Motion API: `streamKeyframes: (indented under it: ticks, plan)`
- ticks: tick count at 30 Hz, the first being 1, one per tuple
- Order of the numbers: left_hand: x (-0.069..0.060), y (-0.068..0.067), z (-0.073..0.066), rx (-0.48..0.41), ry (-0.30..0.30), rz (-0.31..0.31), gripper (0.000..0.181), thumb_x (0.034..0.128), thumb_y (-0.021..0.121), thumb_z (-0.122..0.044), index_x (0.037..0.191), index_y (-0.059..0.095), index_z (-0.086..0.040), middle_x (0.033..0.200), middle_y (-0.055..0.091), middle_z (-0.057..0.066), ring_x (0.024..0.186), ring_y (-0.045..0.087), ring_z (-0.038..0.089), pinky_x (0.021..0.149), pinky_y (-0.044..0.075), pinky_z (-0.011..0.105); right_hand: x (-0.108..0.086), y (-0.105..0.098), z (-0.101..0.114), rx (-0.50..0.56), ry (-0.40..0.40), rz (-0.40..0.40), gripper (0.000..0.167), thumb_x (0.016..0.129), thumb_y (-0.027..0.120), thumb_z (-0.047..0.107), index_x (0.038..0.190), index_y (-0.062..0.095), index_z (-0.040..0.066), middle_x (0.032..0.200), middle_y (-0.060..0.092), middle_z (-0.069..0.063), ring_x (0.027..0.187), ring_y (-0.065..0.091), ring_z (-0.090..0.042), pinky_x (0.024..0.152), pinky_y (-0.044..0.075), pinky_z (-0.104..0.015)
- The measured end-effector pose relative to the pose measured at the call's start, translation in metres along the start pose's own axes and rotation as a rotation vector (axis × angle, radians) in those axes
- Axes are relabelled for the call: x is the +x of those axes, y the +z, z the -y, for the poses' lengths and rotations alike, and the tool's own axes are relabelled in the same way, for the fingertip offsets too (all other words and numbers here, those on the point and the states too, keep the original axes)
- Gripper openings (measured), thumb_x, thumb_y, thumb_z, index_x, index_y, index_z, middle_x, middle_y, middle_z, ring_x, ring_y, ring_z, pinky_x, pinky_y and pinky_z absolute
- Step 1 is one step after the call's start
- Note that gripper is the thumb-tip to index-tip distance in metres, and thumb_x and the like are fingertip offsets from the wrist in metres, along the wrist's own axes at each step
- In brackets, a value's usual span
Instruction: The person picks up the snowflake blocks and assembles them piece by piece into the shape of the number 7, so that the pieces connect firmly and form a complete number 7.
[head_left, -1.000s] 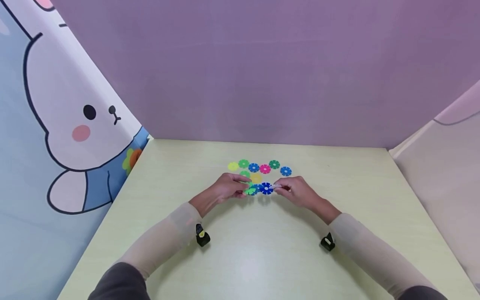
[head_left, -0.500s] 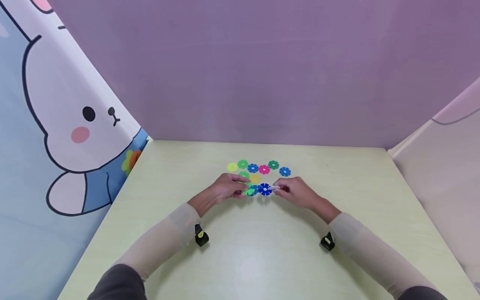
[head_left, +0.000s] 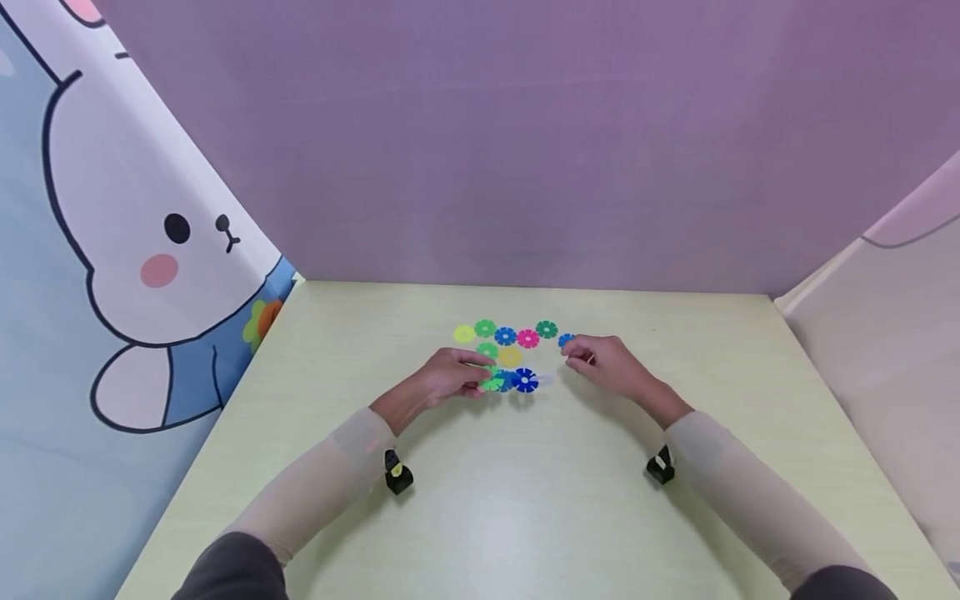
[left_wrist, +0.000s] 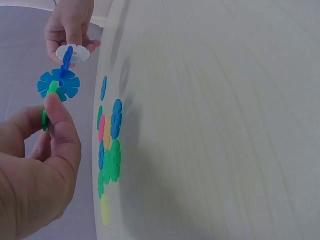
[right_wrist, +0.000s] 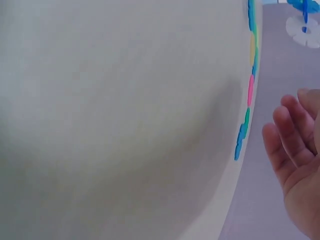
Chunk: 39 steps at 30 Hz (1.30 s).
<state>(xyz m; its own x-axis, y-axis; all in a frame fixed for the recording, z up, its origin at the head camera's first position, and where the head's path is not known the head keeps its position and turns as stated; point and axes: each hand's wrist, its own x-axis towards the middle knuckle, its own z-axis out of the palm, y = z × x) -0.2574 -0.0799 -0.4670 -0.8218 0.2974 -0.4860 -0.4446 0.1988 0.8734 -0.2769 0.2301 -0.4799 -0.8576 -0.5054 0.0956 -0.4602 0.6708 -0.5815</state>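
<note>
My left hand (head_left: 444,375) pinches a green snowflake disc (left_wrist: 53,87) between thumb and fingers, above the table. Slotted into it is a blue disc (left_wrist: 71,91), followed by a dark blue disc (head_left: 526,374) and, at the chain's far end, a white disc (right_wrist: 295,35). Apart from this chain, my right hand (head_left: 609,364) holds nothing, its fingers loosely bent. In the head view it hovers by a loose blue disc (head_left: 566,340) and partly covers it. Part of the green disc is hidden under my left fingers.
Behind the hands, several loose discs lie flat on the pale table (head_left: 495,500): yellow (head_left: 464,333), green (head_left: 485,327), blue (head_left: 499,336), pink (head_left: 522,338), dark green (head_left: 547,325) and orange-yellow (head_left: 510,358). A purple backdrop (head_left: 525,167) rises at the table's far edge.
My right hand has let go of the white disc and moved up and right, towards the loose blue disc. The left hand keeps holding the chain almost in place.
</note>
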Motion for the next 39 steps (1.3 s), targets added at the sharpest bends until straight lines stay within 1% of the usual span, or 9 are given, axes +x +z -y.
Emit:
streamKeyframes:
  ticks: [4, 9, 15, 18, 27, 32, 35, 39]
  plan:
    - [0.000, 0.000, 0.001, 0.002, 0.006, 0.010, 0.032, 0.0964, 0.068, -0.005, 0.128, 0.068, -0.003, 0.080, 0.066, 0.003, 0.068, 0.064, 0.011, 0.066, 0.059, 0.021, 0.008, -0.001, -0.003, -0.016, 0.034, -0.031, 0.017, 0.097, 0.069, 0.011, 0.112, 0.071, 0.002, 0.095, 0.074, -0.006, 0.085, 0.065, -0.016, 0.077, 0.057, -0.031]
    - [0.001, 0.000, 0.002, -0.011, 0.004, 0.015, 0.032, 0.0964, 0.068, -0.005, 0.128, 0.068, -0.003, 0.079, 0.066, 0.003, 0.067, 0.065, 0.011, 0.066, 0.060, 0.022, 0.021, -0.003, -0.010, -0.064, 0.121, -0.044, 0.020, 0.098, 0.068, 0.014, 0.115, 0.070, 0.003, 0.098, 0.073, -0.009, 0.087, 0.063, -0.021, 0.079, 0.056, -0.035]
    - [0.002, 0.002, 0.004, -0.013, 0.006, 0.020, 0.032, 0.0962, 0.068, -0.005, 0.128, 0.068, -0.003, 0.079, 0.066, 0.003, 0.066, 0.065, 0.011, 0.068, 0.061, 0.024, 0.034, -0.002, -0.019, -0.084, 0.234, -0.013, 0.027, 0.100, 0.066, 0.018, 0.124, 0.067, 0.005, 0.106, 0.072, -0.013, 0.095, 0.066, -0.026, 0.084, 0.059, -0.040]
    - [0.003, 0.002, 0.005, -0.018, 0.002, 0.021, 0.031, 0.0961, 0.068, -0.006, 0.127, 0.069, -0.004, 0.080, 0.066, 0.004, 0.066, 0.065, 0.011, 0.067, 0.060, 0.024, 0.038, 0.001, -0.024, -0.099, 0.268, 0.004, 0.033, 0.100, 0.066, 0.019, 0.129, 0.065, 0.004, 0.108, 0.071, -0.015, 0.096, 0.066, -0.027, 0.085, 0.059, -0.040]
    - [0.003, 0.003, 0.003, -0.037, 0.004, 0.023, 0.031, 0.0966, 0.068, -0.006, 0.127, 0.069, -0.004, 0.079, 0.065, 0.004, 0.065, 0.064, 0.011, 0.065, 0.059, 0.022, 0.048, 0.004, -0.033, -0.166, 0.303, 0.063, 0.046, 0.097, 0.069, 0.020, 0.135, 0.060, -0.004, 0.109, 0.072, -0.020, 0.096, 0.066, -0.029, 0.094, 0.056, -0.046]
    - [0.004, 0.003, 0.002, -0.044, 0.002, 0.022, 0.031, 0.0961, 0.069, -0.006, 0.127, 0.069, -0.005, 0.080, 0.066, 0.003, 0.066, 0.065, 0.011, 0.065, 0.059, 0.022, 0.049, 0.005, -0.035, -0.192, 0.316, 0.080, 0.044, 0.097, 0.069, 0.021, 0.132, 0.062, -0.006, 0.116, 0.071, -0.022, 0.104, 0.065, -0.033, 0.099, 0.053, -0.050]
    - [0.004, 0.003, 0.002, -0.049, 0.003, 0.022, 0.031, 0.0960, 0.069, -0.006, 0.127, 0.069, -0.004, 0.080, 0.067, 0.004, 0.066, 0.065, 0.011, 0.065, 0.059, 0.022, 0.049, 0.005, -0.036, -0.183, 0.332, 0.080, 0.043, 0.097, 0.070, 0.021, 0.130, 0.063, -0.005, 0.117, 0.069, -0.022, 0.107, 0.064, -0.034, 0.100, 0.053, -0.049]
    - [0.004, 0.004, 0.001, -0.046, 0.008, 0.025, 0.032, 0.0963, 0.069, -0.006, 0.128, 0.068, -0.004, 0.080, 0.067, 0.003, 0.066, 0.065, 0.011, 0.066, 0.059, 0.022, 0.048, 0.005, -0.036, -0.133, 0.357, 0.065, 0.043, 0.096, 0.071, 0.020, 0.127, 0.060, -0.007, 0.117, 0.066, -0.023, 0.107, 0.062, -0.035, 0.100, 0.053, -0.049]
